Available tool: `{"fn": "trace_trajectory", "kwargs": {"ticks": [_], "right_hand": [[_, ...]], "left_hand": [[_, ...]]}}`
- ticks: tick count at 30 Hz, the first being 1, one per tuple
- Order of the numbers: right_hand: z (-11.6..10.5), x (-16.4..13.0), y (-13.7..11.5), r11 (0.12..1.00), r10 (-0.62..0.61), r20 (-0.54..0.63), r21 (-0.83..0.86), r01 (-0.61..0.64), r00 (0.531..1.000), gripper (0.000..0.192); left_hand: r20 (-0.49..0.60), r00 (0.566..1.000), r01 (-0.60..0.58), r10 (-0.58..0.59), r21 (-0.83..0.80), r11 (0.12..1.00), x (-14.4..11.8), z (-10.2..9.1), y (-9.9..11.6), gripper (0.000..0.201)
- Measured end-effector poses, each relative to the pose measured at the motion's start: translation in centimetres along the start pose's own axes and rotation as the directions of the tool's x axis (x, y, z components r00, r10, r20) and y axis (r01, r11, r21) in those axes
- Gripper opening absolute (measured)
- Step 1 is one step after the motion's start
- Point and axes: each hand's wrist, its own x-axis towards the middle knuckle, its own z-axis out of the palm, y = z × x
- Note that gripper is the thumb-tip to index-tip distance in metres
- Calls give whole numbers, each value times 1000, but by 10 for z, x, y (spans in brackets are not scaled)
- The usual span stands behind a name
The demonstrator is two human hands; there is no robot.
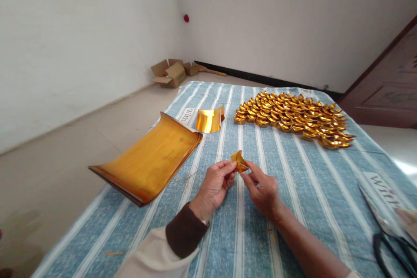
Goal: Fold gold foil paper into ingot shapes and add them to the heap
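Both hands pinch a small folded piece of gold paper (pixel 239 160) above the striped cloth. My left hand (pixel 215 184) grips its left side with thumb and fingers. My right hand (pixel 263 189) grips its right side. To the left lies a thick stack of gold paper sheets (pixel 150 160), curled up at its far end. A single curved gold sheet (pixel 209 120) stands beyond it. At the far right of the surface, many folded gold ingots (pixel 293 117) lie packed in rows.
A blue and white striped cloth (pixel 293 182) covers the surface. Black-handled scissors (pixel 391 247) lie on paper at the near right edge. Open cardboard boxes (pixel 171 74) sit on the floor by the far wall. A dark wooden door (pixel 387 87) is at right.
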Motion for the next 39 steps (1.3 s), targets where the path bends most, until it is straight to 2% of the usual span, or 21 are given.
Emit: {"fn": "trace_trajectory", "kwargs": {"ticks": [9,15,22,27,34,39], "right_hand": [[0,0,3,1000,-4,7,-6,4,1000,35],[0,-1,5,999,-50,14,10,50,999,34],[1,-2,5,998,-54,17,-15,55,998,34],[0,-2,3,999,-35,17,-5,35,999,34],[0,-1,1,1000,7,-2,-7,-7,1000,34],[-1,0,1,1000,-23,2,-4,23,1000,31]], "left_hand": [[-15,1000,8,-8,24,1000,-3,3,3,9],[-40,999,-5,7,49,999,-1,0,4,10],[-2,999,-48,49,141,989,-1,-2,6,9],[-16,997,-74,78,193,978,-3,1,5,9],[-38,998,-34,40,151,988,-3,2,3,12],[-50,999,22,-18,81,996,-2,2,2,8]]}}
